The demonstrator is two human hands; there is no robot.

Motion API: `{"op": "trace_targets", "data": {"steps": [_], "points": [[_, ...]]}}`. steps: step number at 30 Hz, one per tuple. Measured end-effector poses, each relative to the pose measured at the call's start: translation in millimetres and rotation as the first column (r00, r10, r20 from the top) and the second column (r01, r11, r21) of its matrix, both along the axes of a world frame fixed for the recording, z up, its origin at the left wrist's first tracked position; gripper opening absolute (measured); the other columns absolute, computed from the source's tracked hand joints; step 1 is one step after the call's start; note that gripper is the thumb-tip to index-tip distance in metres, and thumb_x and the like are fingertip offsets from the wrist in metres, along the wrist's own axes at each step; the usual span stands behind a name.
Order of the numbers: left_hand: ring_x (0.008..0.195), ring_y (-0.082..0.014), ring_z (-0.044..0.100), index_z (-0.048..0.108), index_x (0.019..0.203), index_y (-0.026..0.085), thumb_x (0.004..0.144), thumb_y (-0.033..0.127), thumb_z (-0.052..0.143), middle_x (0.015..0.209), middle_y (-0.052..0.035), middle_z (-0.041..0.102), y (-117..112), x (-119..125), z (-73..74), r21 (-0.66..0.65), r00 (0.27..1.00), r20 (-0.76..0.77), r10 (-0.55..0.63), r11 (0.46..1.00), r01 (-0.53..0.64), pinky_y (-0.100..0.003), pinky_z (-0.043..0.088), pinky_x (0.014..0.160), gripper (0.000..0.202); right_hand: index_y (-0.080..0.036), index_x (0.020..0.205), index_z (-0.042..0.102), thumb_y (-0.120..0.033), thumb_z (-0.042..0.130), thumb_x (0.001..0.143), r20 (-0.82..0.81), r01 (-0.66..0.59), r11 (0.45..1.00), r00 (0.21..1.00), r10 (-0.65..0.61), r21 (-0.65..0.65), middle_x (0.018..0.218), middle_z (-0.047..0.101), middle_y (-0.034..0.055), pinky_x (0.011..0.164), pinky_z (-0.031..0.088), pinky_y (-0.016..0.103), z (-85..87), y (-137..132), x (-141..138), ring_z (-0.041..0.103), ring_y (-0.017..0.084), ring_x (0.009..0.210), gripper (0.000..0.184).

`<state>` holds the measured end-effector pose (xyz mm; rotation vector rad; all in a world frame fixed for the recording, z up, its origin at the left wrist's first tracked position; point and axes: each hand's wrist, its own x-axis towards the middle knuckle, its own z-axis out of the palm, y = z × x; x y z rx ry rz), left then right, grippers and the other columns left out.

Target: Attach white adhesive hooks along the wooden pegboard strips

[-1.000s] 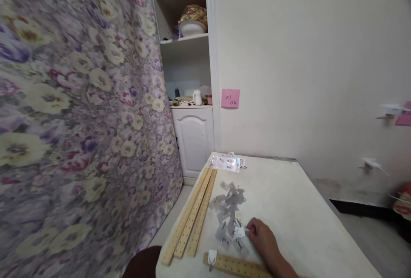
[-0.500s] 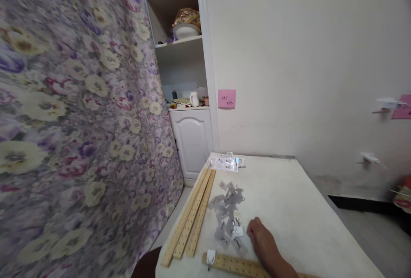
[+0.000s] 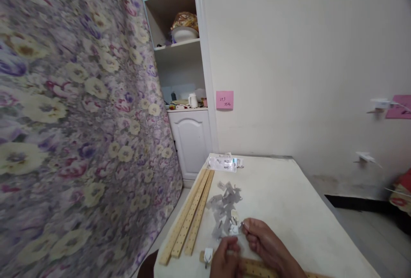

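Both my hands are over the near part of the white table. The fingers of my right hand pinch a small clear hook, partly hidden by the fingertips. My left hand is just left of it, fingers curled; whatever they grip is hidden. Under both hands lies a drilled wooden strip, with a white hook at its left end. Beyond my hands are a white hook piece, a cream hook piece and a pile of clear hooks.
Three drilled wooden strips lie along the table's left side. A clear blister pack rests at the far edge. A floral curtain hangs at left, beside a white cabinet. The wall stands behind the table.
My left hand has come into view at the bottom. My right hand has shifted, its fingers now pinching a clear hook from the near end of the pile.
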<state>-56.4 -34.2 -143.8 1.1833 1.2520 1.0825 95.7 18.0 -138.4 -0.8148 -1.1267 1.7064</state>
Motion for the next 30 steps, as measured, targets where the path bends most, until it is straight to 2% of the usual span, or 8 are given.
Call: {"op": "trace_targets", "data": {"steps": [3, 6, 9, 12, 18, 22, 27, 30], "points": [[0.064, -0.0148, 0.059, 0.055, 0.094, 0.019, 0.072, 0.038, 0.052, 0.083, -0.0008, 0.059, 10, 6, 12.6, 0.073, 0.998, -0.047, 0.046, 0.996, -0.042, -0.026, 0.045, 0.057, 0.029, -0.018, 0.066, 0.048, -0.039, 0.061, 0.07, 0.023, -0.083, 0.996, 0.996, 0.083, 0.006, 0.048, 0.039, -0.0088, 0.041, 0.02, 0.018, 7.3, -7, -3, 0.028, 0.004, 0.04, 0.025], [0.069, -0.0161, 0.057, 0.056, 0.082, 0.019, 0.072, 0.036, 0.052, 0.073, 0.0, 0.059, 8, 4, 18.0, 0.155, 0.98, -0.15, 0.128, 0.982, -0.104, -0.026, 0.045, 0.065, 0.02, -0.018, 0.066, 0.049, -0.036, 0.061, 0.068, 0.119, -0.068, 0.997, 0.991, 0.063, 0.04, 0.044, 0.039, -0.0099, 0.039, 0.018, 0.018, 8.3, -8, -6, 0.028, 0.004, 0.036, 0.022], [0.074, -0.0177, 0.057, 0.059, 0.084, 0.02, 0.068, 0.034, 0.057, 0.078, -0.0015, 0.062, 4, 0, 19.6, 0.215, 0.958, -0.192, 0.213, 0.962, -0.17, -0.027, 0.045, 0.071, 0.022, -0.017, 0.066, 0.051, -0.036, 0.06, 0.068, 0.151, -0.062, 0.996, 0.987, 0.051, 0.067, 0.044, 0.04, -0.0102, 0.038, 0.019, 0.018, 5.8, -8, -8, 0.03, 0.003, 0.036, 0.021], [0.076, -0.0187, 0.057, 0.062, 0.091, 0.02, 0.066, 0.034, 0.06, 0.083, -0.003, 0.065, 4, -2, 21.9, 0.223, 0.96, -0.222, 0.172, 0.967, -0.122, -0.027, 0.045, 0.071, 0.028, -0.017, 0.067, 0.051, -0.035, 0.06, 0.068, 0.144, -0.093, 0.994, 0.986, 0.083, 0.064, 0.044, 0.041, -0.0104, 0.038, 0.022, 0.018, 0.4, -7, -11, 0.031, 0.003, 0.035, 0.02], [0.064, -0.0162, 0.057, 0.06, 0.081, 0.02, 0.074, 0.038, 0.053, 0.065, 0.0005, 0.063, 11, -5, 17.4, 0.211, 0.961, -0.258, 0.096, 0.977, -0.041, -0.025, 0.043, 0.061, 0.02, -0.016, 0.069, 0.054, -0.037, 0.061, 0.068, 0.137, -0.113, 0.991, 0.985, 0.103, 0.07, 0.048, 0.051, -0.0073, 0.036, 0.026, 0.017, -7.8, -4, -17, 0.034, 0.004, 0.034, 0.022], [0.054, -0.016, 0.058, 0.056, 0.079, 0.02, 0.07, 0.041, 0.054, 0.055, 0.0025, 0.061, 18, -6, 4.6, 0.122, 0.986, -0.135, 0.101, 0.989, -0.085, -0.025, 0.042, 0.054, 0.023, -0.016, 0.073, 0.055, -0.043, 0.06, 0.069, 0.129, -0.069, 0.996, 0.99, 0.06, 0.063, 0.06, 0.058, -0.0041, 0.034, 0.027, 0.017, -5.4, -2, -17, 0.036, 0.003, 0.034, 0.028], [0.042, -0.0134, 0.053, 0.055, 0.078, 0.019, 0.06, 0.048, 0.061, 0.047, 0.0034, 0.06, 25, -9, -7.5, -0.066, 0.988, 0.041, 0.146, 0.987, -0.143, -0.025, 0.039, 0.047, 0.035, -0.017, 0.073, 0.055, -0.043, 0.059, 0.067, 0.223, 0.102, 0.987, 0.966, -0.128, 0.123, 0.055, 0.055, -0.0058, 0.032, 0.02, 0.017, -8.6, 6, -13, 0.029, 0.002, 0.031, 0.028], [0.041, -0.012, 0.052, 0.055, 0.079, 0.019, 0.06, 0.046, 0.061, 0.048, 0.0029, 0.061, 25, -12, -9.9, -0.083, 0.988, 0.084, 0.13, 0.989, -0.123, -0.023, 0.039, 0.045, 0.034, -0.017, 0.068, 0.054, -0.042, 0.06, 0.068, 0.275, 0.07, 0.986, 0.955, -0.109, 0.148, 0.048, 0.047, -0.0085, 0.033, 0.02, 0.017, -14.5, 7, -15, 0.029, 0.002, 0.033, 0.025]]}}
